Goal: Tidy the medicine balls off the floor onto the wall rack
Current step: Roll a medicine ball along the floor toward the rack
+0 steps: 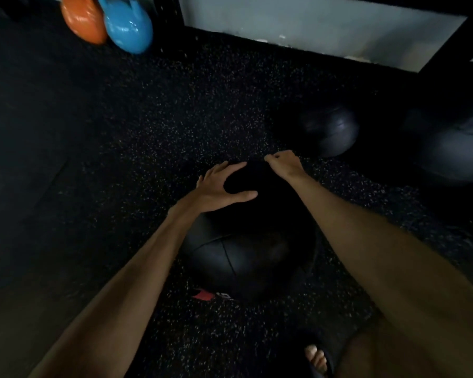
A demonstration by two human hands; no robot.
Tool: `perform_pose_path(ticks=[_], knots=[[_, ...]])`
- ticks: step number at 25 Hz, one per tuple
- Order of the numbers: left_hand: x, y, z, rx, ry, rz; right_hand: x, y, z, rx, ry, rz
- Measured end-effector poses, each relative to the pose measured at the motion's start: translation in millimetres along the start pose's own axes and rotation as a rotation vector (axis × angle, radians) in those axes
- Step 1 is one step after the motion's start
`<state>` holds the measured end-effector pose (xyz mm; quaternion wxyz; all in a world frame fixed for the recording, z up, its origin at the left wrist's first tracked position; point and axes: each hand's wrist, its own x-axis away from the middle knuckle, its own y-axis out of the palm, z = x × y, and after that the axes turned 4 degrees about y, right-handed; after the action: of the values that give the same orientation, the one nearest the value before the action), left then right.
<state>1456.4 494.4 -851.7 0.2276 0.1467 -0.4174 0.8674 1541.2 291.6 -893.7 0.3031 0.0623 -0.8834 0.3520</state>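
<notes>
A large black medicine ball [246, 241] rests on the speckled rubber floor right below me. My left hand [224, 186] lies on its upper left side, fingers spread wide. On the ball's far top edge my right hand [284, 163] has its fingers curled against the surface. Two more dark medicine balls sit to the right: one [329, 129] further back, another [453, 148] at the right edge. The black rack frame [445, 42] stands against the grey wall at the upper right.
An orange kettlebell [81, 19] and a blue kettlebell [129, 25] stand at the upper left beside a black upright post [172, 12]. My sandalled foot [318, 358] is at the bottom. A red label [204, 295] shows under the ball's near side.
</notes>
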Motion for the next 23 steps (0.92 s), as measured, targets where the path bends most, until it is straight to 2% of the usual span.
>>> perform_pose_path(ticks=[8,12,16,19,21,23], knots=[[-28,-36,-8,0.265,-0.219,0.038,36,-1,-3,0.115,-0.215,-0.017],[-70,-59,-14,0.210,-0.233,0.093,46,0,-7,0.194,-0.270,0.049],[-95,-70,-16,0.168,-0.192,0.146,31,5,-22,0.105,-0.243,0.154],[-93,-68,-7,0.095,-0.148,0.256,7,2,-36,0.081,-0.197,0.138],[-78,-71,-1,0.084,-0.084,0.202,-12,-6,-44,0.025,-0.148,0.095],[-51,-75,0,0.013,-0.048,0.012,-31,-16,-55,-0.036,-0.120,0.059]])
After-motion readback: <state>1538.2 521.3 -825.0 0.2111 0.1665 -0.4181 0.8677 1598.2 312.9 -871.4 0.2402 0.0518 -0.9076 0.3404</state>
